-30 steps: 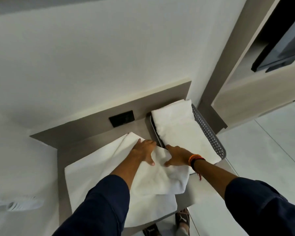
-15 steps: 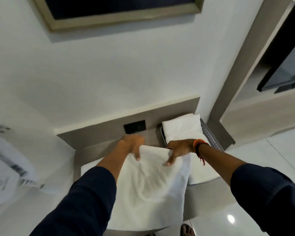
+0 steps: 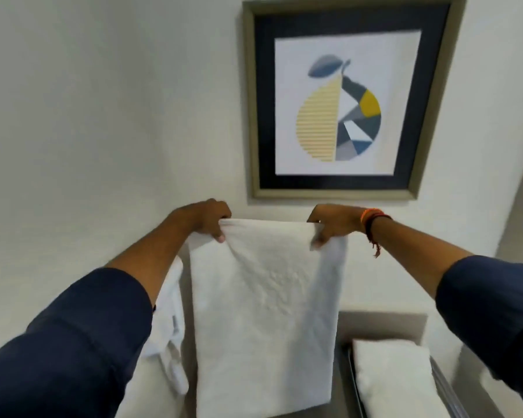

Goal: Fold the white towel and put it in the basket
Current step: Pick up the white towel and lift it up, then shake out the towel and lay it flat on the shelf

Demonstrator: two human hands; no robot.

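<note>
At the far left, a dark navy sleeve reaches up and forward. Just right of it, partly hidden behind the forearm, hangs a bunched white cloth. The left hand has its fingers closed on the upper left corner of the white textured towel. The towel hangs straight down in the air between both hands, apparently doubled over, its lower edge in front of the grey tabletop. The right hand, with orange and dark cords at the wrist, has its fingers pinched on the upper right corner. Above it on the wall hangs a framed print of a yellow and grey pear. Lower right, a folded white towel lies in the grey perforated basket, which stands on the tabletop.
</note>
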